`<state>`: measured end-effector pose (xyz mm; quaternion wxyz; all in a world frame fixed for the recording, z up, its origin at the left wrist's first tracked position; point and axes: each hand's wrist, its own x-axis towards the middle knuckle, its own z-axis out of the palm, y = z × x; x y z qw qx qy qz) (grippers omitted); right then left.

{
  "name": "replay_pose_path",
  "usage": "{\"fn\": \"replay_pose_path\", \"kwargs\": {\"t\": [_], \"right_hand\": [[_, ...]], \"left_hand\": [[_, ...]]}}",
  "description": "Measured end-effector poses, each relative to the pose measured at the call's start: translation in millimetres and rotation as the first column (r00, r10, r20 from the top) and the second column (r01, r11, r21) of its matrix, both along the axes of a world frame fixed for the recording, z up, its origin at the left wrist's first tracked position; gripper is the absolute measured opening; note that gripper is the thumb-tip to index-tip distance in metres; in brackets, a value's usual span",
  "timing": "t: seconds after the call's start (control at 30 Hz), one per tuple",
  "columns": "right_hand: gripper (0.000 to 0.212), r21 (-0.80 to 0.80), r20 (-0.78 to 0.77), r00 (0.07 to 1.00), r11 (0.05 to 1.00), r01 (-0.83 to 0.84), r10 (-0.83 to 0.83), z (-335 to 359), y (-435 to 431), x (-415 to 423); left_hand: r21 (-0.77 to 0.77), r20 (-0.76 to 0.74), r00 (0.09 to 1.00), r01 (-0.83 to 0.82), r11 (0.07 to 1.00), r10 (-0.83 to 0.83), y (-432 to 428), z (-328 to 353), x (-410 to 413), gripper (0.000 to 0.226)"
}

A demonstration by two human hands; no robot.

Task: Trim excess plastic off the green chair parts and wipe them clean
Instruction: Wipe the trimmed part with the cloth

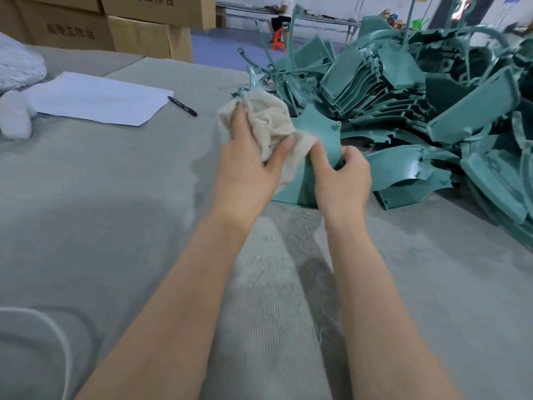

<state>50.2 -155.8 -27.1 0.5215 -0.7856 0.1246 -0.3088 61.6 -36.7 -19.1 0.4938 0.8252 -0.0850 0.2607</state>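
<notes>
Cardboard boxes (80, 30) printed "工作台"; left hand (245, 166) grips cloth (268, 119).

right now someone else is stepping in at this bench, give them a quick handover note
Left hand: grips the beige cloth, held against the green part.
Right hand: fingers curled round that part's near edge, steadying it on the grey table.
Elsewhere: a big pile of green parts lies just beyond, to the right. A dark pen-like tool lies beside the white paper, far left.
Done: this part is at the wiping stage; its trimming cannot be judged.
Left: finish wiping it; which pile pieces are already cleaned is unclear.
</notes>
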Motion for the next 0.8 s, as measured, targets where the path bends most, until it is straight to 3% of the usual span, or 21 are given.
{"fn": "replay_pose_path", "kwargs": {"t": [0.07, 0.13, 0.2, 0.3, 0.37, 0.47, 0.6, 0.73, 0.8], "right_hand": [[0.048, 0.015, 0.039, 0.999, 1.0, -0.006, 0.006, 1.3, 6.7, -3.6], [0.048, -0.046, 0.075, 0.997, 0.999, -0.011, 0.015, 2.2, 16.7, -6.7], [0.044, -0.206, 0.101, 0.994, 0.978, -0.01, 0.031, 2.7, 24.2, -8.4], [0.044, -0.407, 0.061, 0.996, 0.913, -0.031, 0.061, 3.7, 26.3, -9.0], [0.045, -0.359, 0.032, 0.998, 0.933, -0.036, 0.051, 3.7, 18.7, -6.1], [0.045, -0.148, -0.007, 1.0, 0.989, 0.025, -0.027, 3.2, -5.2, -1.5], [0.052, -0.025, 0.025, 0.993, 0.993, 0.116, -0.115, 3.3, -27.2, 0.0], [0.05, -0.017, 0.034, 0.997, 0.997, 0.076, -0.076, 1.7, -21.3, 0.8], [0.039, 0.088, 0.062, 0.997, 0.995, 0.036, -0.042, 5.0, -15.8, -0.6]], "left_hand": [[-0.056, 0.074, 0.985, -0.15, 0.987, 0.154, 3.5, 1.7, 2.7, 0.032], [-0.067, 0.051, 0.964, -0.257, 0.964, 0.26, 11.2, 3.2, 8.2, 0.033], [-0.137, -0.082, 0.944, -0.329, 0.934, 0.32, 18.9, 1.7, 13.0, 0.04], [-0.352, -0.345, 0.925, -0.286, 0.891, 0.16, 27.5, -3.8, 18.8, 0.045], [-0.39, -0.349, 0.937, -0.166, 0.906, 0.021, 24.4, -6.7, 20.3, 0.041], [-0.254, -0.256, 0.957, 0.072, 0.964, -0.139, 8.3, -7.4, 14.2, 0.027], [-0.062, -0.302, 0.922, 0.234, 0.97, -0.241, 2.0, -10.8, 9.8, 0.013], [0.175, -0.267, 0.964, 0.041, 0.984, 0.008, 6.9, -10.2, 10.5, 0.037], [0.142, -0.216, 0.971, -0.068, 0.987, 0.098, 7.2, -10.6, 11.7, 0.043]]}}
